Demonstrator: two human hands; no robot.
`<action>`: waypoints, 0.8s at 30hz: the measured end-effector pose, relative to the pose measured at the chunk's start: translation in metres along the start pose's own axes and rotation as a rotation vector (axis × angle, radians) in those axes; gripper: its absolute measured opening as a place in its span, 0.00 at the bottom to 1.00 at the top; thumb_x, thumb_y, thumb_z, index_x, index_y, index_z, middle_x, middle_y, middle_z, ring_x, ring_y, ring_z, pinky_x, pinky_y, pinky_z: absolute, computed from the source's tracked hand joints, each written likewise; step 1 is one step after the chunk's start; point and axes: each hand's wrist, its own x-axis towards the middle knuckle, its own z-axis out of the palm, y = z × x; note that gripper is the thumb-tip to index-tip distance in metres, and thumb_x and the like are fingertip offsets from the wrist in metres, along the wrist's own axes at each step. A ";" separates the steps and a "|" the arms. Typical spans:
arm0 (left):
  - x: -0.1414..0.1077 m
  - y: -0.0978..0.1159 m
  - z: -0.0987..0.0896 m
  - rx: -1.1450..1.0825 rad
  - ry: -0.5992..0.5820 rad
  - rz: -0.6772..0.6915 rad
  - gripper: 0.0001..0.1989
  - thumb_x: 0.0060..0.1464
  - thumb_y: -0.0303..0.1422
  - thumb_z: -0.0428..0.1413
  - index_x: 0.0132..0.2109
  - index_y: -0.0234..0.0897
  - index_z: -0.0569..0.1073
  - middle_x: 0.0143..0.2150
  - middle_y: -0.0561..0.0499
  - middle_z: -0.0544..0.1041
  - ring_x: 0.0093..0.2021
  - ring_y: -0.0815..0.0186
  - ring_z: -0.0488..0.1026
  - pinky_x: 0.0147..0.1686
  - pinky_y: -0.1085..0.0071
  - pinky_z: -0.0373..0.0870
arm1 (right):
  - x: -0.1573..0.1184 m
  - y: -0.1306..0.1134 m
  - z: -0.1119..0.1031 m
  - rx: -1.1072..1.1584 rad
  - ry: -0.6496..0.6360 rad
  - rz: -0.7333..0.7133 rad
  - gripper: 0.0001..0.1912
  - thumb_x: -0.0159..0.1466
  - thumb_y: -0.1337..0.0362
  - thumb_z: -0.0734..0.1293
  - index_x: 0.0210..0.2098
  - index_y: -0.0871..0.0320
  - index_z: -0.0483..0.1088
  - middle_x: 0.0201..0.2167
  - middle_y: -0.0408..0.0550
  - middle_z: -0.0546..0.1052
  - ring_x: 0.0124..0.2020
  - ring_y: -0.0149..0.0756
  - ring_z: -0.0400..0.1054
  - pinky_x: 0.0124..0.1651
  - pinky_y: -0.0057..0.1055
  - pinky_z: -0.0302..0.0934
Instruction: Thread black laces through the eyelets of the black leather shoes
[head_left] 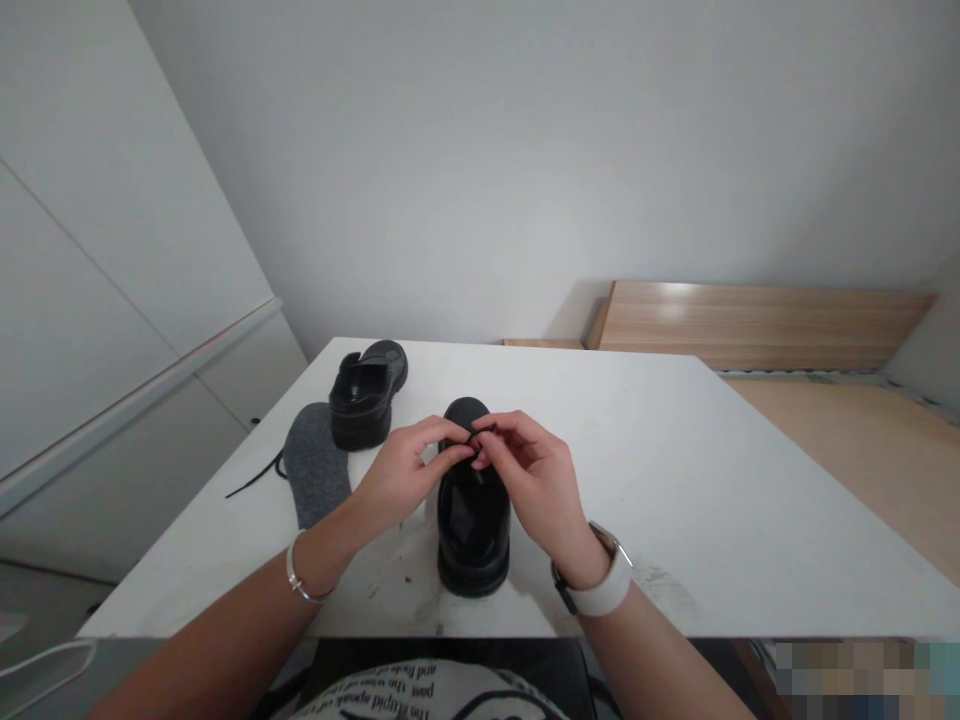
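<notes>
A black shoe (472,550) stands on the white table in front of me, its toe pointing away and its heel towards me. Over its upper, my left hand (405,465) and my right hand (536,475) meet fingertip to fingertip. Both are closed in a pinch on a thin black shoelace (480,434), though the fingers hide most of it. To the left lies a second black shoe (361,405), open at the top. Beside it a grey felt insole (316,460) rests flat, with a loose black lace (255,480) by its left edge.
The white table (652,470) has dark smudges and small crumbs near its front edge. Behind it rises a plain wall (465,180). A wooden bed frame with a headboard (750,325) stands at the right, white cabinet doors (97,250) at the left.
</notes>
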 end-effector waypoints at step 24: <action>0.002 0.006 0.004 0.186 -0.037 0.279 0.07 0.59 0.23 0.57 0.39 0.39 0.78 0.38 0.51 0.81 0.46 0.61 0.73 0.50 0.60 0.66 | 0.003 0.015 -0.020 -0.415 -0.164 -0.102 0.13 0.72 0.64 0.59 0.49 0.56 0.74 0.46 0.50 0.80 0.48 0.37 0.72 0.54 0.40 0.64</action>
